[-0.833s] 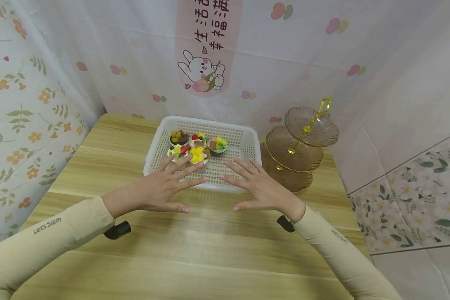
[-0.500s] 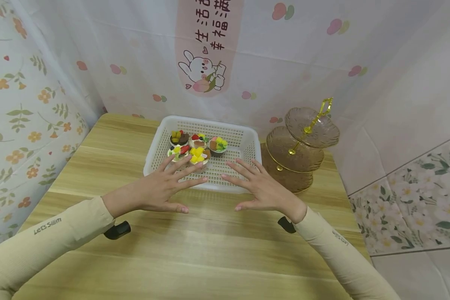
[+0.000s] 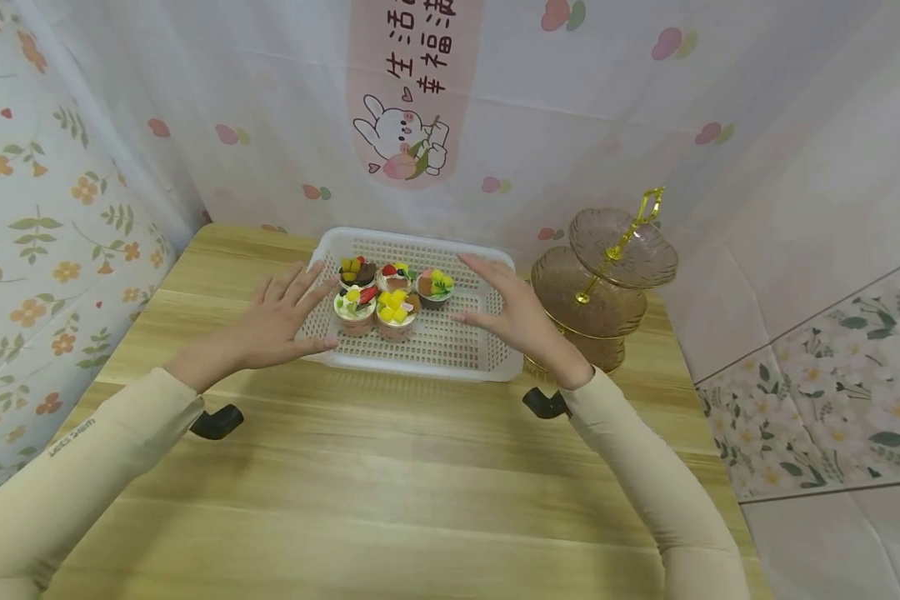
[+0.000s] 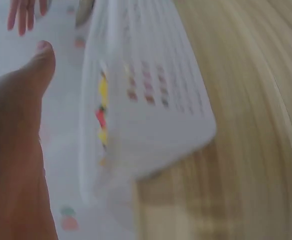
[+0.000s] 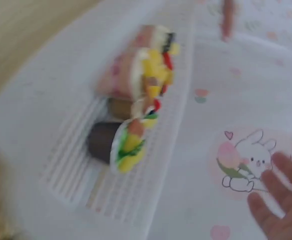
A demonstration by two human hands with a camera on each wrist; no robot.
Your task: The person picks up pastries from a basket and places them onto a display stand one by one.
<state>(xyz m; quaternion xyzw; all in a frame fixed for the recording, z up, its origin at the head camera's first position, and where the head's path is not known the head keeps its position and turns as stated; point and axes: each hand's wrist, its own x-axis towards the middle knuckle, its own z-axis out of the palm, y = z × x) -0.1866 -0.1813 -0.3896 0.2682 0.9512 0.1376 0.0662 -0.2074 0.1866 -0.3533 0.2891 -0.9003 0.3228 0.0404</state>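
Note:
A white perforated plastic basket sits toward the back of the table. Inside, grouped on its left side, are several cups of dessert topped with fruit pieces, among them a yellow-topped cup and a dark cup with green and yellow topping. My left hand hovers by the basket's left end, fingers spread and holding nothing. Over the basket's right part is my right hand, fingers extended, also holding nothing. Whether either hand touches the basket cannot be made out; the wrist views are blurred.
A three-tier amber glass stand with a gold handle rises just right of the basket, close to my right hand. Behind the wooden table hangs a printed white curtain. Floral cloth lines the left side.
My left hand has moved left and slightly forward, uncovering the front cups. My right hand has moved forward over the basket, its fingers drawn closer together. Basket and stand stay in place.

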